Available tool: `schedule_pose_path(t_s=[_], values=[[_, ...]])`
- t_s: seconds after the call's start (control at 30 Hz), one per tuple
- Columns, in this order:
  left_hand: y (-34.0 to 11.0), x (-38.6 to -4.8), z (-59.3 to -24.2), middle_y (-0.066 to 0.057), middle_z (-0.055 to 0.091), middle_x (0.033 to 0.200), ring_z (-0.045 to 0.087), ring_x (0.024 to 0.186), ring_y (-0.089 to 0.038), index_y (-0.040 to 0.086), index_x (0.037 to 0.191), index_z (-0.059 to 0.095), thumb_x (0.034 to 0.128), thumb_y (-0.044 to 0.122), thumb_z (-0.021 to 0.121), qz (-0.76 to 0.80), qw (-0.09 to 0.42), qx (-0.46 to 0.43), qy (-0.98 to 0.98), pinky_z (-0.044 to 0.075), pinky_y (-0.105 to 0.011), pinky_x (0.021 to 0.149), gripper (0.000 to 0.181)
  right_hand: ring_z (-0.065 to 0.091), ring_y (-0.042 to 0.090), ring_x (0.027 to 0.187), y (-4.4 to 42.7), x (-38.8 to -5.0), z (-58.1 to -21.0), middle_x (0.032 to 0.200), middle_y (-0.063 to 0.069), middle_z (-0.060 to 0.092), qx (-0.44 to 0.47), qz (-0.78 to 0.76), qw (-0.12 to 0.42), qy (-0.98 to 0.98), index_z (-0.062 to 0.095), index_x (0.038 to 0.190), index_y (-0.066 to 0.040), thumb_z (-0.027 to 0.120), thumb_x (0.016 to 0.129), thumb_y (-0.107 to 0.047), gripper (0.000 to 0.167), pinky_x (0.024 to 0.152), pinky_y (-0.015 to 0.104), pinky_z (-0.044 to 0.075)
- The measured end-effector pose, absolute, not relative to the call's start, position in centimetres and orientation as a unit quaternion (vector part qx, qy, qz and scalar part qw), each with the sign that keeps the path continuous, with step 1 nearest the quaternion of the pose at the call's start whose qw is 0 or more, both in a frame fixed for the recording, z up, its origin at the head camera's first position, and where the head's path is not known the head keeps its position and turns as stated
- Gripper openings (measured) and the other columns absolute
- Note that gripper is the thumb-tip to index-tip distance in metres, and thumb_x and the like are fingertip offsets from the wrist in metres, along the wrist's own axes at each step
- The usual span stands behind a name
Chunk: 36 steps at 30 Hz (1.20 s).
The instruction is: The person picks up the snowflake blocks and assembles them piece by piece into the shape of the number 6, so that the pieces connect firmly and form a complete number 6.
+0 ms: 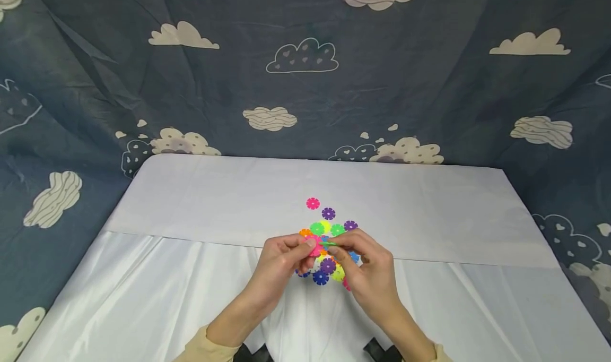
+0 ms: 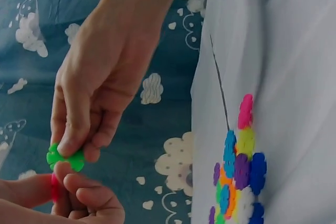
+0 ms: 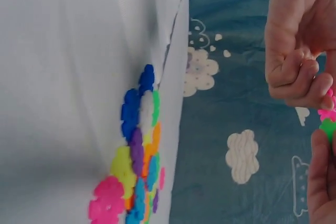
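Note:
Pinched in the left hand is a pink notched disc. The right hand pinches a green disc, seen edge-on in the head view. Both discs meet between the hands, above a pile of coloured discs. In the left wrist view the green disc sits at the right hand's fingertips, over the pink one in the left hand. The right wrist view catches the pink disc just above the green one; whether their slots interlock I cannot tell.
Loose discs, among them a pink one and a purple one, lie behind the hands on the white-covered table. A dark cloud-patterned cloth hangs beyond the table. Black objects show at the near edge.

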<state>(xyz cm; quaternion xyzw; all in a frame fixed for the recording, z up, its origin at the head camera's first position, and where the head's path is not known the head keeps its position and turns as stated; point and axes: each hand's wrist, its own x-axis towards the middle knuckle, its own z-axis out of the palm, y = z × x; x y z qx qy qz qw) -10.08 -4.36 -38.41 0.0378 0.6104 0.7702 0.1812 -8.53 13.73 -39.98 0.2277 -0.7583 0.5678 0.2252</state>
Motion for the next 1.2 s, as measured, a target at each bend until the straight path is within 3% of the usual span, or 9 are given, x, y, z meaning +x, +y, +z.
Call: schedule_pose_path(t_s=[0.27,0.6,0.83,0.97,1.07,1.2], values=[[-4.5,-10.3,-38.5,-0.005,0.055,0.065,0.046,0.063,-0.016,-0.001,0.078,0.063,0.0943,0.012,0.062,0.765,0.201,0.051,0.61,0.039,-0.023,0.062,0.021,0.06,0.013,0.078,14.3,-8.6,-40.0,0.088,0.003,0.068,0.237,0.545,0.189,-0.782,0.072,0.097,-0.012,0.071,0.089,-0.002,0.013,0.072,0.022,0.052],[-4.8,-10.3,-38.9,-0.006,0.057,0.073,0.05,0.063,-0.017,-0.001,0.085,0.059,0.0977,0.017,0.059,0.75,0.243,0.075,0.61,0.044,-0.024,0.063,0.022,0.061,0.016,0.084,14.7,-8.6,-40.0,0.093,0.002,0.066,0.219,0.567,0.135,-0.783,0.071,0.098,-0.012,0.069,0.089,0.0,0.015,0.079,0.026,0.054],[-5.2,-10.9,-39.0,-0.01,0.058,0.074,0.052,0.064,-0.02,0.0,0.086,0.057,0.0999,0.018,0.056,0.72,0.237,0.132,0.639,0.046,-0.025,0.064,0.023,0.062,0.018,0.092,15.0,-9.1,-40.1,0.101,-0.002,0.066,0.193,0.595,0.068,-0.777,0.071,0.103,-0.012,0.068,0.093,-0.008,0.012,0.082,0.03,0.054],[-5.5,-11.3,-39.0,-0.013,0.06,0.075,0.054,0.066,-0.026,0.001,0.086,0.057,0.1008,0.018,0.056,0.694,0.214,0.15,0.671,0.048,-0.028,0.065,0.023,0.064,0.023,0.095,15.8,-9.5,-40.1,0.105,0.004,0.066,0.177,0.613,0.027,-0.769,0.07,0.109,-0.009,0.067,0.094,-0.01,0.015,0.084,0.031,0.054],[-5.9,-11.6,-38.8,-0.013,0.059,0.076,0.054,0.068,-0.03,0.0,0.085,0.057,0.1006,0.017,0.057,0.682,0.196,0.149,0.688,0.049,-0.031,0.066,0.023,0.065,0.024,0.096,16.9,-10.2,-40.2,0.106,0.007,0.066,0.15,0.605,0.017,-0.782,0.069,0.111,-0.008,0.067,0.094,-0.01,0.017,0.085,0.028,0.053],[-6.5,-11.9,-38.5,-0.013,0.058,0.075,0.053,0.069,-0.034,0.0,0.085,0.057,0.1002,0.015,0.057,0.681,0.183,0.143,0.694,0.049,-0.031,0.067,0.022,0.065,0.017,0.097,18.4,-11.1,-40.5,0.107,0.001,0.068,0.104,0.535,0.01,-0.838,0.069,0.113,-0.011,0.069,0.093,-0.013,0.02,0.084,0.026,0.053]])
